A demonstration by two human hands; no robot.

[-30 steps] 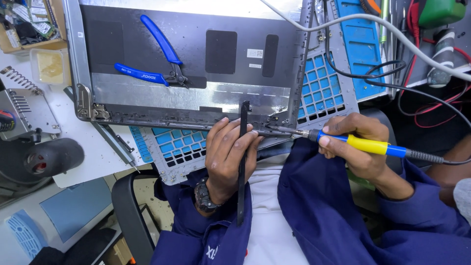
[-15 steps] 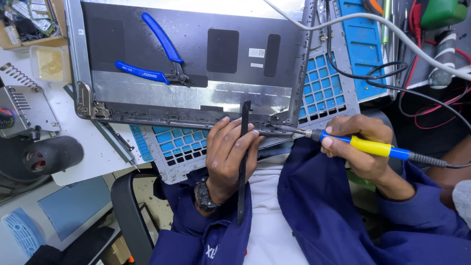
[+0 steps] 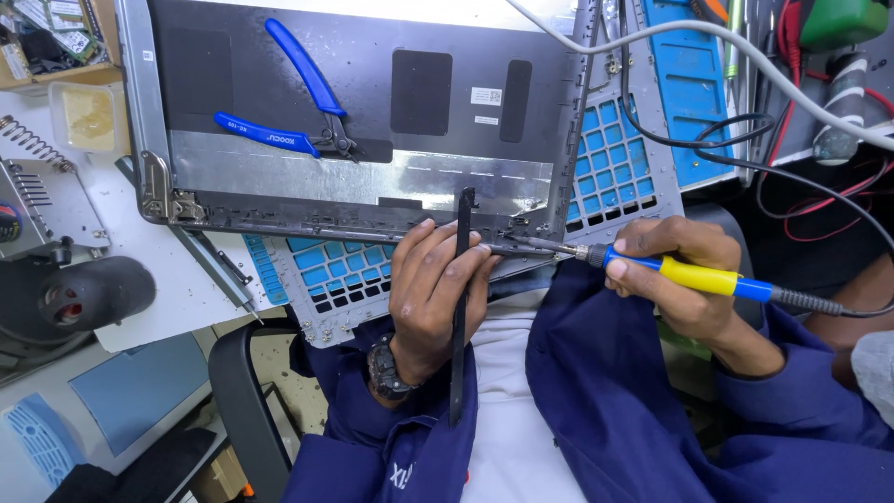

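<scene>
The left hand (image 3: 430,293) is gripping an upright black strip (image 3: 459,307) at the lid's (image 3: 372,186) near edge; the right hand (image 3: 675,275), fingers curled, is holding a soldering iron (image 3: 670,272), tip at that edge.

White workbench (image 3: 177,289) under even light, crowded at its far right with red and black cables (image 3: 792,177); a black chair back (image 3: 244,401) stands below it, beside a pale blue panel (image 3: 130,396).
</scene>
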